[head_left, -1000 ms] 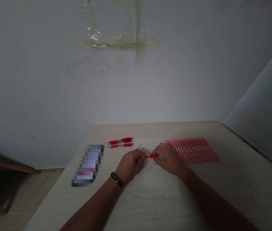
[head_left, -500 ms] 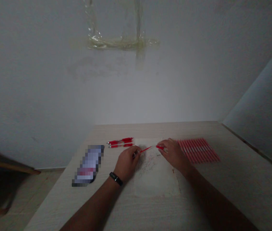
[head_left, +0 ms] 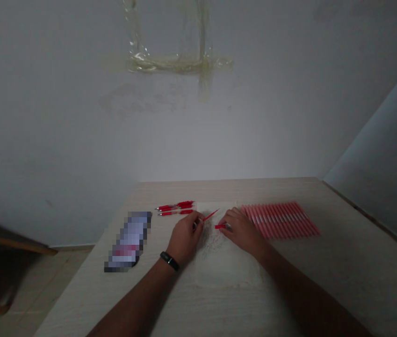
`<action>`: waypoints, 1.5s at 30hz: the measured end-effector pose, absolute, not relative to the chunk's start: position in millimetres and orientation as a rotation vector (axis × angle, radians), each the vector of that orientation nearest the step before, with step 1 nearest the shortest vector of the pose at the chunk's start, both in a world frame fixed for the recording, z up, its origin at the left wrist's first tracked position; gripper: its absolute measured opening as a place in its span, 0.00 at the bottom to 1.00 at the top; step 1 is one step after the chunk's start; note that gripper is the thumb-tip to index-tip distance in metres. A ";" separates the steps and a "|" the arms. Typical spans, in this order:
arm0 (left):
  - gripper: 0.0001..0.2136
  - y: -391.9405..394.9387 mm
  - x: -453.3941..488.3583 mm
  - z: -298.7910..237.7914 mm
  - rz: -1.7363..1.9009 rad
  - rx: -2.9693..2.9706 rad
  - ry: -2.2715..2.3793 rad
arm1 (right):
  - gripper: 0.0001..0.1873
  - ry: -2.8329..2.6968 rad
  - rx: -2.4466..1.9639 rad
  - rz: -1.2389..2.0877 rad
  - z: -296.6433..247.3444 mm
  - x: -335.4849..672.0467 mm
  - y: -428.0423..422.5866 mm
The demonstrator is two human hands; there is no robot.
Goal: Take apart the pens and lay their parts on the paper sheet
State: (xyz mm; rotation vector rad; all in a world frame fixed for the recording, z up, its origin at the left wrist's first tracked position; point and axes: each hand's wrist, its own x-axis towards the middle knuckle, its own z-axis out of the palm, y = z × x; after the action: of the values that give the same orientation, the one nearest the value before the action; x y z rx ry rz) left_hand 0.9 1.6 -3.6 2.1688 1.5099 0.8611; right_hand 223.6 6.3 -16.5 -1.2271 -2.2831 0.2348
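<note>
While the fingers of the left hand were clamped on a thin red rod, its free end slanted away from the person, toward the right and past the fingertips. Something pale showed within the curl of those fingers, too small to make out. Just to their right, the fingers of the right hand were closed on a short red piece, whose end jutted leftward from the fingertips, near the rod but apart from it.

Under both sets of fingers spread a pale sheet, with scribbled marks between the hands and a little nearer the person. Beyond the left fingers and to their left, a few red pens lay close together, their metallic tips facing left. Farther left of those fingers, a phone, hidden by pixelation, rested aslant on the desk. Right of the right fingers, a row of slender red sticks lay side by side, the right hand covering part of its near left edge. Behind the left fingers, a dark band circled the wrist. Well beyond all the fingers stood a grey wall.
</note>
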 end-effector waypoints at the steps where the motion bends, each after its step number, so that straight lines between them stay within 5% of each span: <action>1: 0.07 1.7 0.9 -3.2 0.860 2.172 1.503 | 0.04 -2.290 -1.231 0.233 -16.9 223.3 6.4; 24: 0.07 -1.0 3.5 -0.1 0.773 2.217 1.355 | 0.02 -2.071 -1.235 0.073 0.8 263.9 17.9; 45: 0.08 -4.1 7.5 -1.8 0.720 2.261 1.178 | 0.01 -2.402 -1.122 0.159 3.8 243.5 2.5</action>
State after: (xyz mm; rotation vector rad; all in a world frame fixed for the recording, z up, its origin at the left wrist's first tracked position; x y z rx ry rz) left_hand 7.5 -4.1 -1.8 2.2606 1.1783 0.7197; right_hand 243.5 2.5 3.8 -1.1218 -2.4022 0.1590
